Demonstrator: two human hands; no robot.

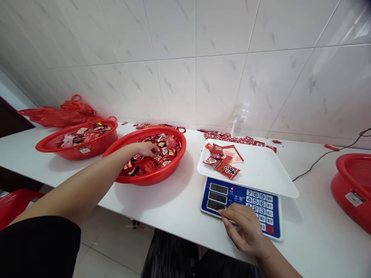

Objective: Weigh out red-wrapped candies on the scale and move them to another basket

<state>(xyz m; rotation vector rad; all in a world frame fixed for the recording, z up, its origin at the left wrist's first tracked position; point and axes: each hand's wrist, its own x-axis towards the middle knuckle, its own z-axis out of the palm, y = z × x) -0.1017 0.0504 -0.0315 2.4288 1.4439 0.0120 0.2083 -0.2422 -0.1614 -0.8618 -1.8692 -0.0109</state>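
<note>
White counter (179, 208): left hand (146, 148) curls, grip unclear, onto red-wrapped sweets (162, 152) in centre-left round red plastic basket (150, 178); right hand (246, 229) rests open on blue scale (255, 200).

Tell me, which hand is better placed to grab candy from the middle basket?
Probably the left hand: it is inside the middle red basket, touching the wrapped candies. The right hand rests on the blue scale panel, well away from that basket.

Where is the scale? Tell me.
Head view: the scale sits right of centre on the white table, right of the middle red basket, the right hand touching its front edge.
</note>
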